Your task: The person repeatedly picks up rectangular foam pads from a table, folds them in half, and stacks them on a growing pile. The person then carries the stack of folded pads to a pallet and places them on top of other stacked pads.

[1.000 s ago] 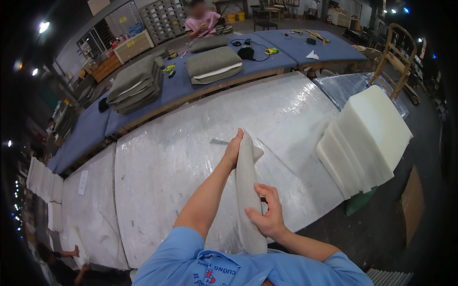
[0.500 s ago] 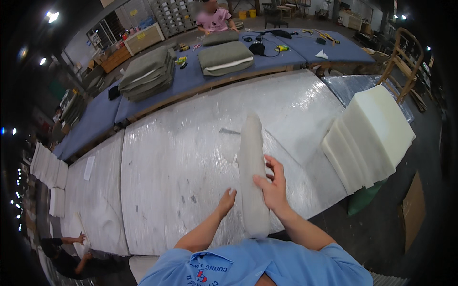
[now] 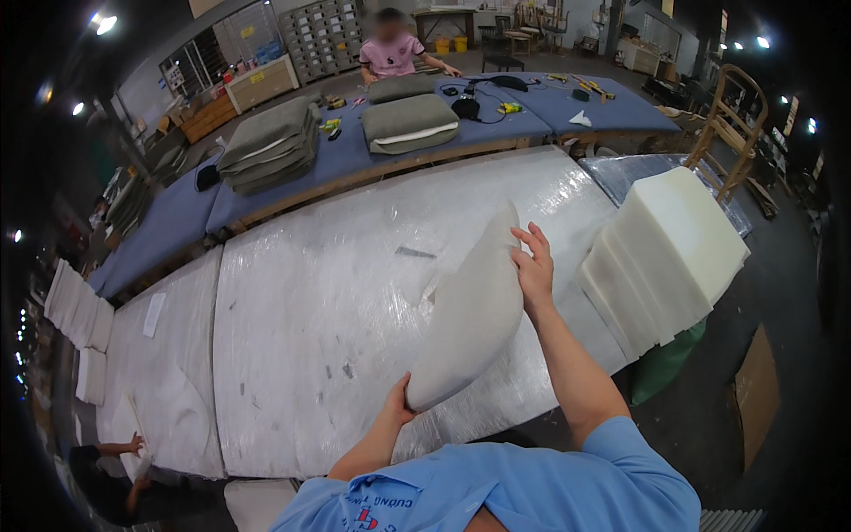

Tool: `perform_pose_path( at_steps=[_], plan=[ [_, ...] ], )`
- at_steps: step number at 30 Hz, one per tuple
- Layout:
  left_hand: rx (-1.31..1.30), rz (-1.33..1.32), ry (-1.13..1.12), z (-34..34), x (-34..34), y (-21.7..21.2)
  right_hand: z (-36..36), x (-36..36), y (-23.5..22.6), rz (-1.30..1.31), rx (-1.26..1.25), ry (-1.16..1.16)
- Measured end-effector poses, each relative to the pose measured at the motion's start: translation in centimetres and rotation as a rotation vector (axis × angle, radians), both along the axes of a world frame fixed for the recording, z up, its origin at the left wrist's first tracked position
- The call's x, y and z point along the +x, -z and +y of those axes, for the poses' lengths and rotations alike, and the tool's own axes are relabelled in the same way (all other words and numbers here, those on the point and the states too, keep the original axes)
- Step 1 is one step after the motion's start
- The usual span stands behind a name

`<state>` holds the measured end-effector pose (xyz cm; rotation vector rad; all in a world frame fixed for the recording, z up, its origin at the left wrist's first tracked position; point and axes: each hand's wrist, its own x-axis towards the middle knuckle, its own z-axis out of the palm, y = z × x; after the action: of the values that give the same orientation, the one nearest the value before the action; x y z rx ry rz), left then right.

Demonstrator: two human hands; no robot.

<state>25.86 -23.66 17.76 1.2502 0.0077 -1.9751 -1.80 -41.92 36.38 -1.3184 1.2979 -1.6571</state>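
Pale grey cushion (image 3: 472, 315), seemingly plain

A blue table (image 3: 344, 158) bears grey-green cushions (image 3: 409, 117); a wooden chair frame (image 3: 732, 136) stands rightward.

Left fingers (image 3: 404, 390) partly hidden by cushion (image 3: 474, 310)

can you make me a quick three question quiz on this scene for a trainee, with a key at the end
1. Multiple choice: what is between the left hand and the right hand?
a) a wooden chair frame
b) a pale grey cushion
c) a yellow bucket

2. True or false: the left hand is farther from the person's body than the right hand.

3. Fill in the blank: the stack of white foam stands toward the ____ end of the plastic-wrapped surface, as the person sees it.

Key: 1. b; 2. false, the left hand is nearer the body; 3. right
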Motion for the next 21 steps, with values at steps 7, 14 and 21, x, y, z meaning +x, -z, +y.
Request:
perform_pose_path(
  at_steps=[7,14,21],
  plan=[
    [-0.151,-0.47,0.137,0.9,9.0,-4.7,6.1,-5.0,2.5,-0.345,0.168,-0.252],
    [-0.109,-0.888,0.319,7.9,15.3,-15.7,15.2,-2.4,12.3,-0.651,0.588,-0.151],
    [-0.089,-1.13,0.102,8.2,13.5,-14.8,15.8,-2.0,14.5,-0.71,0.568,-0.166]
  ],
)
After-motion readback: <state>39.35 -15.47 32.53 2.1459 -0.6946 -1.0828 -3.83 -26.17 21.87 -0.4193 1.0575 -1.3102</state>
